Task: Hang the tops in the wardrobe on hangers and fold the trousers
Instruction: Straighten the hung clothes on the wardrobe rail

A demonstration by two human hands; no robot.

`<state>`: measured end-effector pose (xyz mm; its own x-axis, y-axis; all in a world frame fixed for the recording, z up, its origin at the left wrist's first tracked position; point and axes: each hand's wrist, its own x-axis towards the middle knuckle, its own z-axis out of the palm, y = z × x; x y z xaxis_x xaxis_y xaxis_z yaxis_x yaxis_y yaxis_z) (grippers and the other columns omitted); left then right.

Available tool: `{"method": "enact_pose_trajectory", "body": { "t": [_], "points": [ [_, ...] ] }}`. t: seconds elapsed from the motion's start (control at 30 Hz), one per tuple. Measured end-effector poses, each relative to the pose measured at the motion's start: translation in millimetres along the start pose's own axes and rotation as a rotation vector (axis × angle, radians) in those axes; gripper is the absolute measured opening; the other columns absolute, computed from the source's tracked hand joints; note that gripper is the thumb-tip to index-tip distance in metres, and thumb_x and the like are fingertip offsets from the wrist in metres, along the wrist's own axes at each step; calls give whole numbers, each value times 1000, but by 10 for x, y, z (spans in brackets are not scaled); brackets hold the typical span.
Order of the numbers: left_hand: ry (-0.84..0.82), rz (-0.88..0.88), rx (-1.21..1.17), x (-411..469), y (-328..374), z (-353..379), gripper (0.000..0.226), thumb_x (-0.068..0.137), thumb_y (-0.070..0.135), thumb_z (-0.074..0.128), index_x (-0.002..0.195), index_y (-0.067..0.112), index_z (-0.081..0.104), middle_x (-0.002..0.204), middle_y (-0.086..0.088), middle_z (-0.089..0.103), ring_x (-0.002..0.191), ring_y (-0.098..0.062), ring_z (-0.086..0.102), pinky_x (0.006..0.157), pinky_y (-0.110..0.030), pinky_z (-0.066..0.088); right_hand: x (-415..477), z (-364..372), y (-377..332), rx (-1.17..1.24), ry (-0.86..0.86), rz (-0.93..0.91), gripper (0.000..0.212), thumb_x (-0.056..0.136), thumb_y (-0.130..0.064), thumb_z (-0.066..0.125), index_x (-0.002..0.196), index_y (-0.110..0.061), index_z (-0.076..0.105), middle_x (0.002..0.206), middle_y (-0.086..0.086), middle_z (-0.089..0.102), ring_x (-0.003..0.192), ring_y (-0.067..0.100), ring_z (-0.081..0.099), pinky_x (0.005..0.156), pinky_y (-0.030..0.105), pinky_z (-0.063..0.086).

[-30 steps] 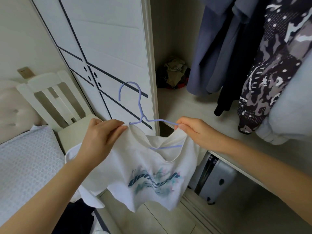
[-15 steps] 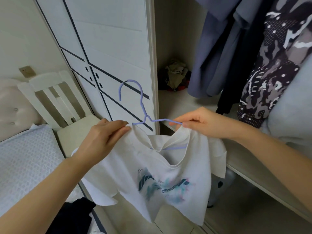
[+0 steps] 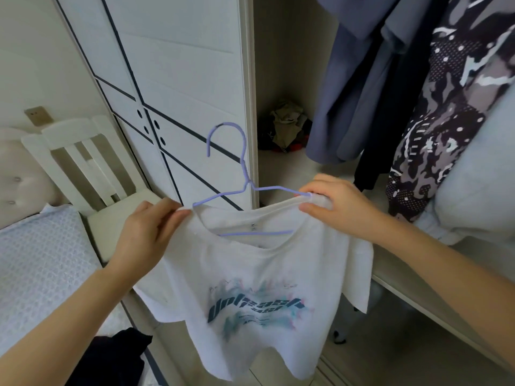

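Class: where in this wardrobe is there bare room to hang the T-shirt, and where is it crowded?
Free: the gap between the wardrobe door and the blue-grey garments, above the bare shelf before the crumpled pile. Crowded: rightward, where the patterned garment hangs packed among dark and pale ones.

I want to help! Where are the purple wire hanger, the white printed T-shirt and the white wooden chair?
Purple wire hanger (image 3: pixel 248 186): head view, twist below hook.
White printed T-shirt (image 3: pixel 250 270): head view, chest above print.
White wooden chair (image 3: pixel 72 131): head view, top backrest rail.

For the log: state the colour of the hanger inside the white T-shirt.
Light purple hanger, clearest in the head view.
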<state>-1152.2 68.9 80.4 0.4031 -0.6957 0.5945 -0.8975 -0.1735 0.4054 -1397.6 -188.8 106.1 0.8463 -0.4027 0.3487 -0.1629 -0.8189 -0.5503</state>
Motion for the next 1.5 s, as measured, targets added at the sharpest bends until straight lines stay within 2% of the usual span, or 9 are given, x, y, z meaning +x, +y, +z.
{"method": "enact_pose_trajectory", "body": {
  "t": [0.3,0.43,0.67,0.8,0.93,1.03,1.13,1.37,1.5],
  "points": [
    [13,-81,-45,41,36,-144,24,93,54,45,83,37,58,71,12,58,73,-12,51,65,-24,44,-96,103,82,-477,250,-99,23,90,-37,54,100,-18,60,90,-4,56,84,21,52,75,38,42],
    [-46,-55,3,43,18,-153,21,96,44,53,76,48,50,77,30,54,74,4,48,63,-5,34,-18,21,47,-123,128,-79,27,94,-35,53,81,-13,65,64,-11,50,64,6,49,64,26,39],
    [-197,-99,112,158,-334,-276,38,98,43,50,62,31,46,61,-1,49,62,-15,50,54,-19,36,80,-169,22,181,87,77,40,100,-18,52,64,-10,37,61,0,32,59,7,33,57,32,28],
    [-59,-206,350,186,-297,-207,12,93,17,63,104,13,66,98,-8,56,84,-27,58,72,-44,50,65,-117,-39,249,68,125,39,100,-15,52,65,-6,40,62,1,34,60,9,33,57,31,27],
    [-23,-349,-94,206,435,-121,10,94,10,60,96,18,65,86,3,67,79,-6,60,70,-12,46,25,-13,-123,289,84,151,38,100,-17,52,65,-5,45,61,-5,35,59,5,34,56,27,27],
    [-312,-636,-742,325,917,-47,16,98,19,57,106,16,71,97,4,76,92,-16,70,83,-26,54,-4,55,-215,313,71,140,37,99,-16,52,67,-2,44,61,-7,34,58,4,33,53,20,27],
    [-309,-813,-1200,434,1134,78,27,96,17,56,120,6,64,113,-6,73,107,-25,69,94,-36,53,-27,117,-273,315,78,106,35,100,-15,52,73,7,48,64,-1,37,59,3,34,54,18,29],
    [-37,-863,-1336,520,1335,321,17,100,9,53,115,3,59,104,-9,75,104,-24,71,91,-33,54,-105,193,-331,462,48,149,17,97,-11,57,81,-8,64,65,-12,51,61,1,42,57,16,35],
    [-12,-869,-1264,511,1358,292,16,98,6,54,113,4,60,88,-10,73,94,-27,73,88,-35,56,-159,28,-400,532,-170,208,12,94,-9,62,96,-19,68,88,5,68,79,10,61,75,29,50]
  ]
}}
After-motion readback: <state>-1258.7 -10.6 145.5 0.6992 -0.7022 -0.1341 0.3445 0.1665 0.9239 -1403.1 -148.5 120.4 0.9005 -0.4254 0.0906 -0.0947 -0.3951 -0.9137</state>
